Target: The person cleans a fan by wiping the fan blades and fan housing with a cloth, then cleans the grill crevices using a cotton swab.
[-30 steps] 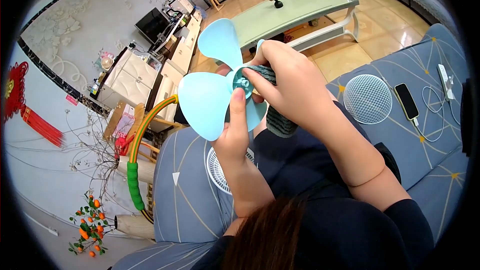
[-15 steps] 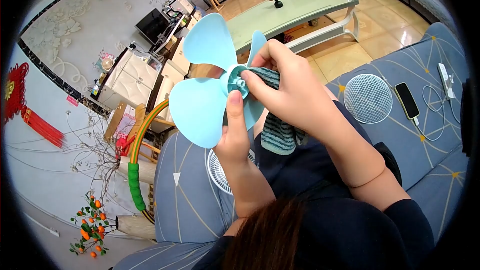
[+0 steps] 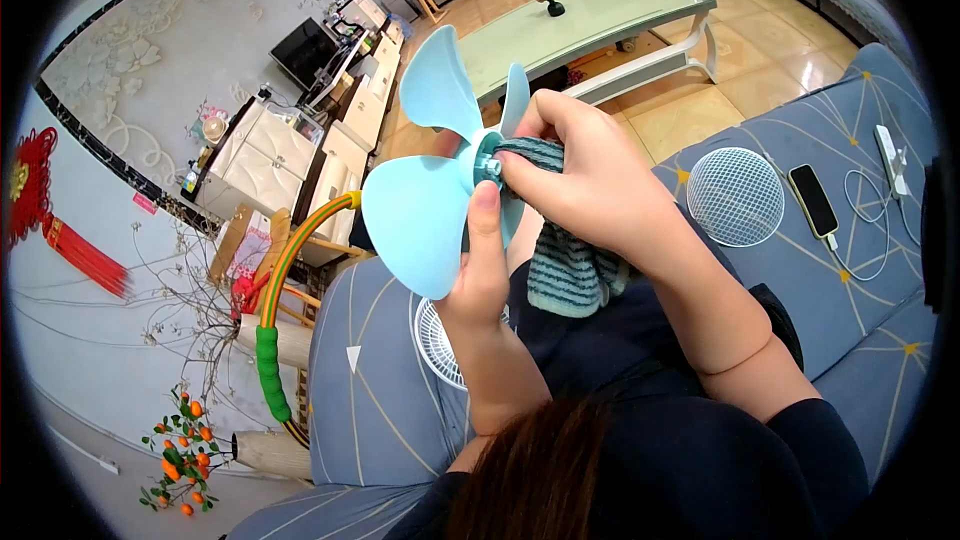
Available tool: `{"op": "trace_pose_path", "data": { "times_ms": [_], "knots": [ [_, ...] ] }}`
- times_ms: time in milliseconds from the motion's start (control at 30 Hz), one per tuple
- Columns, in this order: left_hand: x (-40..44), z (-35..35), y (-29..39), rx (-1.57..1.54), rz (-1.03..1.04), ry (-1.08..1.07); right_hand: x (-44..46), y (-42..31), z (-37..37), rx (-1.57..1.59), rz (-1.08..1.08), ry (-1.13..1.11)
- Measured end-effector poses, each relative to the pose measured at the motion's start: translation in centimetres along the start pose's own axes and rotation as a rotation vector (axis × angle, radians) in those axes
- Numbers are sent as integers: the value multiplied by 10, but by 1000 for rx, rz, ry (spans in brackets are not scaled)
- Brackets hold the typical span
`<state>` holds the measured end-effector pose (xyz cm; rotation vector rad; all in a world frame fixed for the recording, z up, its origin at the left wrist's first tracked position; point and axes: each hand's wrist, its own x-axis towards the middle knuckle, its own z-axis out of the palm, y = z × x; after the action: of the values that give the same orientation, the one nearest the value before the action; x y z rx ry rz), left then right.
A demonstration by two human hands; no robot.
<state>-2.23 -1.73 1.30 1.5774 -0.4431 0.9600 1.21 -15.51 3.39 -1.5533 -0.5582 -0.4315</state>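
A light blue fan blade (image 3: 415, 220) is held up in front of me, the back of its hub facing me. My left hand (image 3: 478, 275) grips it from below, the thumb on the rim of the hub. In my right hand (image 3: 590, 175) is a striped green and dark cloth (image 3: 568, 275), pinched at the hub's edge and hanging down beneath the fingers. Some of my right fingers are hidden behind the cloth and a blade. A white fan grille (image 3: 437, 340) lies on the sofa, partly behind my left forearm.
On the blue sofa (image 3: 370, 370) to the right are a round mesh cover (image 3: 735, 197), a phone (image 3: 813, 202) with a cable and a power strip (image 3: 891, 162). A green-and-orange hoop (image 3: 270, 375) curves at the left. Beyond stands a glass-topped table (image 3: 600, 15).
The fan blade has tilted and turned in my hands, shifting left and then back right. More of the cloth now hangs below my right hand.
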Motion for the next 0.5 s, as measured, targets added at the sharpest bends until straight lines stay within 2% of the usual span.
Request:
{"op": "trace_pose_path", "data": {
  "times_ms": [233, 500],
  "knots": [
    [4, 3, -1, -53, 22, -20, 2, 13, 9, -79, -299, 106],
    [4, 6, 26, -160, -110, -104, 2, 9, -3, -268, -599, 138]
  ]
}}
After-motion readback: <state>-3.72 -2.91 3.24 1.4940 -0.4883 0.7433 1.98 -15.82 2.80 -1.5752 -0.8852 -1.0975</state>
